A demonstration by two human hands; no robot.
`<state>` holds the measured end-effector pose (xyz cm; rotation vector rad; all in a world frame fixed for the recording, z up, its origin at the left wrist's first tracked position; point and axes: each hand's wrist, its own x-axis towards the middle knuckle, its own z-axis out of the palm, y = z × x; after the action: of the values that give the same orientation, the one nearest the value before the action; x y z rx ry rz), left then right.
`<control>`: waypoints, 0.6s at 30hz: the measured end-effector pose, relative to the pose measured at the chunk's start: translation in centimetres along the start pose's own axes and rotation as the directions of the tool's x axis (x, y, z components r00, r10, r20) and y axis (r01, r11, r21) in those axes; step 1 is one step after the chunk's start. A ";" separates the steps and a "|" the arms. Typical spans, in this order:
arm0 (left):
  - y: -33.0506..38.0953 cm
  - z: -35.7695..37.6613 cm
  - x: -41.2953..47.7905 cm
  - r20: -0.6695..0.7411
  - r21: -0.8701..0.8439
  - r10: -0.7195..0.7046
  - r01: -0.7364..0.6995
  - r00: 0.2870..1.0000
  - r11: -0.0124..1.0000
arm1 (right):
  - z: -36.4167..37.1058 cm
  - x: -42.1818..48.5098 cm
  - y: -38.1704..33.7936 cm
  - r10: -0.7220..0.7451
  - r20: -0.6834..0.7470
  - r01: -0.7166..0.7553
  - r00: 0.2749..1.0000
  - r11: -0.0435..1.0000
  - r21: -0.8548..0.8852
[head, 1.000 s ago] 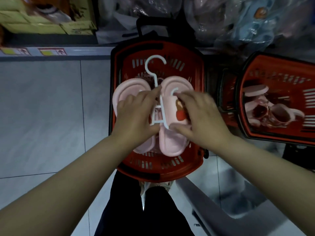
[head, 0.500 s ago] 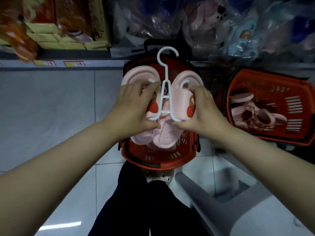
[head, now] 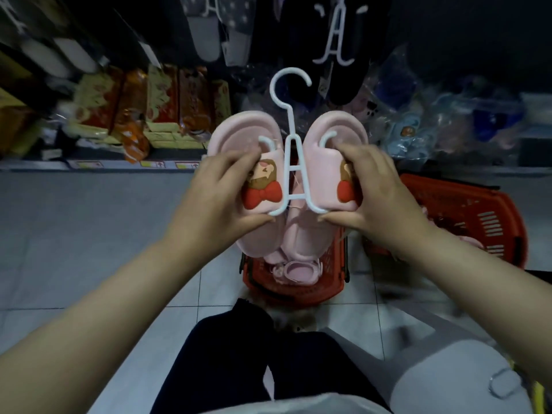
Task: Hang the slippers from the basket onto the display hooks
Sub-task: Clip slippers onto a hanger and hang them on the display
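A pair of pink slippers (head: 319, 162) with a bear and red bow on each strap hangs on a white plastic hanger (head: 294, 162), its hook pointing up. My left hand (head: 221, 192) grips the left slipper and my right hand (head: 373, 192) grips the right one, holding the pair up over the red basket (head: 331, 279). More pink slippers (head: 295, 270) lie in that basket. Above, dark slippers on a white hanger (head: 336, 37) hang on the display; the hooks themselves are not visible.
A second red basket (head: 478, 216) stands on the floor to the right. Bagged slippers (head: 418, 130) and boxed goods (head: 155, 106) fill the low shelf behind. Grey slippers (head: 215, 28) hang at the top. Grey tiled floor lies to the left; my dark-trousered legs are below.
Both hands have lifted the pink pair out of the basket and raised it toward the display. My view has tilted up, so hanging slippers now show at the top.
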<state>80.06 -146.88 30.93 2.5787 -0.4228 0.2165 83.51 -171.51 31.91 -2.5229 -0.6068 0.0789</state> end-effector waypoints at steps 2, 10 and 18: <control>0.9 -2.7 -0.3 -0.036 -0.005 0.010 -0.010 0.999 1.000 | -1.8 -0.2 -2.1 -0.023 -0.028 0.023 0.999 1.000 -0.003; 0.5 -12.7 -2.0 -0.175 -0.037 0.006 -0.013 0.984 0.999 | -5.4 2.2 -11.0 -0.105 -0.098 0.101 0.990 0.994 -0.046; -6.6 -25.1 -2.1 -0.321 -0.037 0.080 -0.097 0.944 0.995 | -6.0 9.6 -23.0 -0.262 -0.305 0.207 0.916 0.957 -0.201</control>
<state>78.53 -128.08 48.89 2.4159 -0.4169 0.6363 83.82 -152.96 49.51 -2.5161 -0.7983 -0.4912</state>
